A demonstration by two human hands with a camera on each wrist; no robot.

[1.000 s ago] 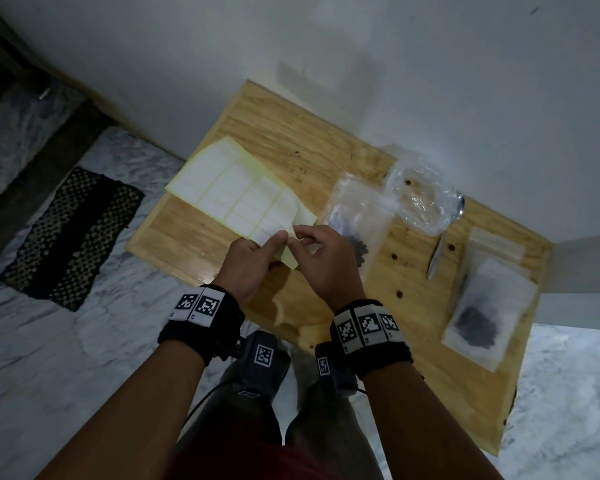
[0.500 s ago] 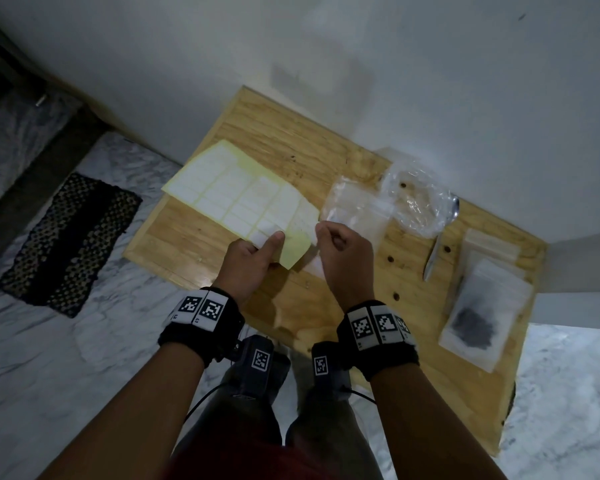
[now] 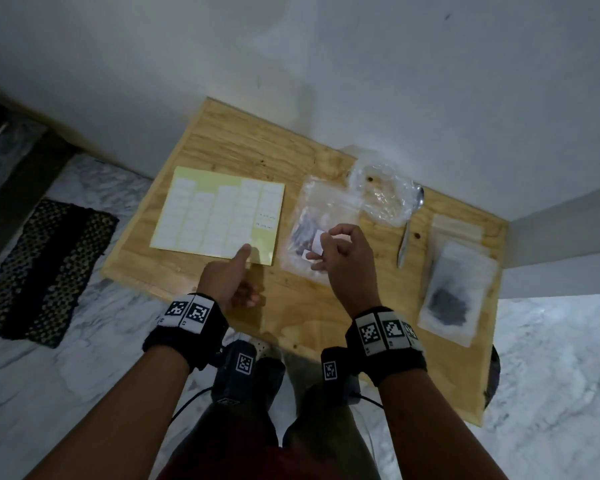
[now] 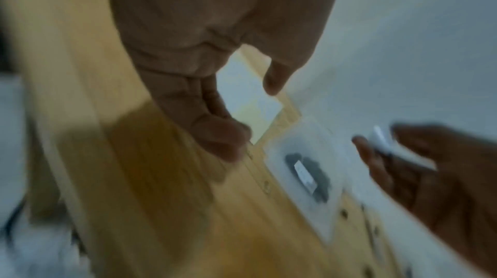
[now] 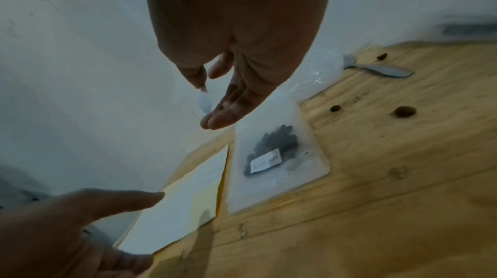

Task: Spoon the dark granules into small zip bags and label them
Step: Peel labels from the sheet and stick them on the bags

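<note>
A sheet of white labels [image 3: 219,216] lies flat on the wooden table [image 3: 291,306]. My left hand [image 3: 243,271] hovers at its near right corner, thumb stretched toward the sheet and fingers loosely curled, holding nothing. To the right lies a small zip bag [image 3: 309,233] of dark granules [image 5: 277,138], with one written label [image 5: 264,160] stuck on it. Above this bag my right hand [image 3: 321,245] pinches a loose white label [image 5: 203,103] between thumb and fingertips. The left wrist view is blurred.
A crumpled clear plastic bag [image 3: 381,195] lies at the back by the wall, with a metal spoon [image 3: 407,233] beside it. A stack of zip bags [image 3: 458,285], the top one holding dark granules, sits at the table's right end. Stray granules dot the wood.
The label sheet, held up by my left hand before, now lies flat and the hand has let go. My right hand has moved right over the zip bag with a peeled label.
</note>
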